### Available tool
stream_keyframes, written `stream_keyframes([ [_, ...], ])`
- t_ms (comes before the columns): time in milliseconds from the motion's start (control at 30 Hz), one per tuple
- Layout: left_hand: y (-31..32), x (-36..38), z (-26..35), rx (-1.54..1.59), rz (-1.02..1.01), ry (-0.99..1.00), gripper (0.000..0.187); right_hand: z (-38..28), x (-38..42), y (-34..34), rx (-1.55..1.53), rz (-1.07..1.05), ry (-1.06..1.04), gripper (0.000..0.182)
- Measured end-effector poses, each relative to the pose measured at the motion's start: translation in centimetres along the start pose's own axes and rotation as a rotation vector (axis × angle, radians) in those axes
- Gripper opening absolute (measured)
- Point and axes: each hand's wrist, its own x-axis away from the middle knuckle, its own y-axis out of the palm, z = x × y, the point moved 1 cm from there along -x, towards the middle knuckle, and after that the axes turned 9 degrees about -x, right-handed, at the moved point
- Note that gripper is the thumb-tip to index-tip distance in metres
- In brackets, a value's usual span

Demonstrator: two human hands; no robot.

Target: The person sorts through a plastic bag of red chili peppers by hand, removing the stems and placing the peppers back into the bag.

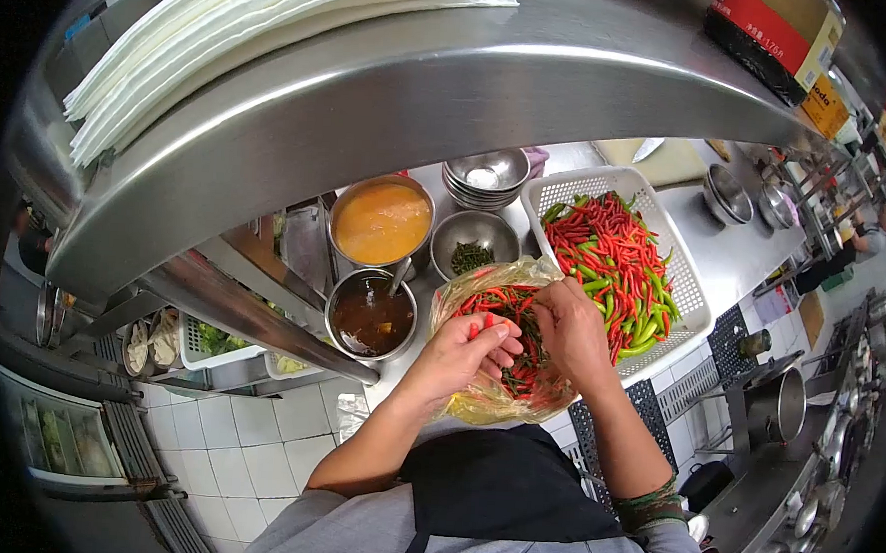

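Note:
My left hand [466, 356] is curled round a few red chillies, whose red ends show between thumb and fingers. Opposite it, my right hand [571, 328] has its fingers pinched together; what they hold, if anything, is hidden. Both hands are over a clear plastic bag [452, 295], wide at the mouth, with red chillies [524, 373] and green stems inside. Just beyond my right hand stands a white perforated basket [698, 295] heaped with red and green chillies [614, 260]. A steel bowl [507, 242] behind the bag has dark green bits, apparently stems, in it.
Left of the bag stand a pot of orange liquid [383, 223] and a pot of dark brown liquid [369, 316] with a spoon handle. Stacked steel bowls [489, 169] sit behind. A steel shelf [453, 77] arches overhead. A cutting board [659, 163] lies beyond the basket.

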Motion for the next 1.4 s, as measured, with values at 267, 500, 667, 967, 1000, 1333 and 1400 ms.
stream_keyframes([
  [267, -2.2, 0.4, -1.0, 0.389, -0.034, 0.064, 0.016, -0.7, 2.0, 0.0, -0.04, -0.586, -0.123, 0.021],
  [500, -2.1, -0.1, -1.2, 0.276, 0.025, 0.081, 0.015, -1.6, 0.6, -1.8, -0.209, -0.376, -0.006, 0.009],
  [667, -0.3, -0.7, -1.1, 0.201, -0.019, 0.065, 0.016, -1.2, 0.8, -2.0, -1.107, -0.338, 0.437, 0.008],
  [967, 1.5, -0.7, -2.1, 0.324, -0.112, -0.047, 0.015, -1.0, 1.2, 0.3, -0.472, -0.019, -0.036, 0.007],
  [1000, 1.7, -0.9, -2.1, 0.334, -0.087, -0.052, 0.015, -2.0, 1.1, 0.2, -0.29, 0.045, -0.152, 0.007],
  [1333, 1.3, 0.1, -1.6, 0.302, -0.003, -0.006, 0.016, -1.3, 0.1, -0.6, 0.086, 0.252, -0.185, 0.009],
  [1400, 0.7, 0.6, -1.3, 0.356, 0.015, 0.045, 0.017, -0.1, 0.1, -0.8, 0.058, 0.006, -0.125, 0.019],
])
